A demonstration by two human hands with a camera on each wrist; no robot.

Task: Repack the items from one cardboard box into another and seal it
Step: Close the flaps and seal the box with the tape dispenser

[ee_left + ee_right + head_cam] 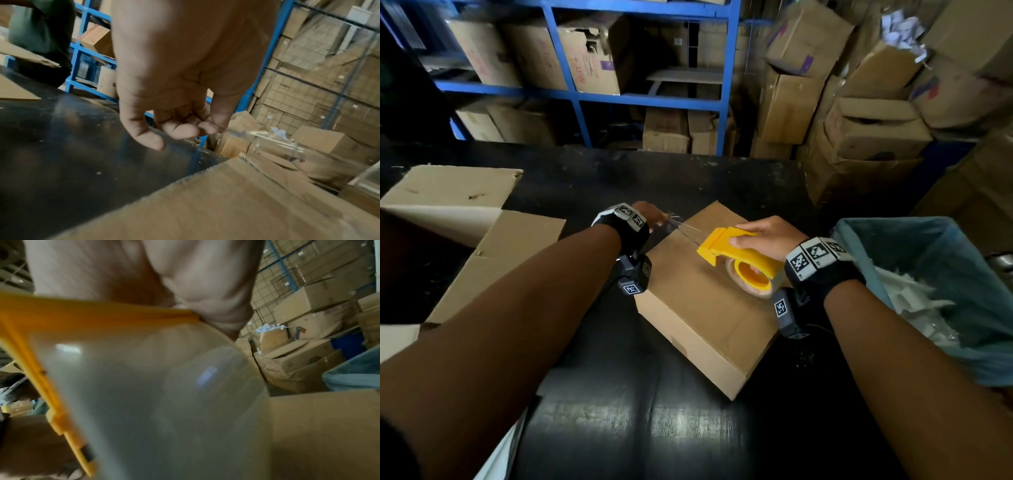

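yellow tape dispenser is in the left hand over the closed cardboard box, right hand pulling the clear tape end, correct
Hands are swapped. In the head view the right hand holds the yellow plastic tape dispenser over the closed cardboard box, and the left hand pinches the clear tape end.

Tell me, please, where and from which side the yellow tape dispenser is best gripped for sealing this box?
Grip the tape dispenser by its curved top handle, from above and behind, as the right hand does now. The roll hangs beneath the handle and the blade end points forward toward the left hand, which pinches the free tape end, so that grip probably keeps the fingers off both.
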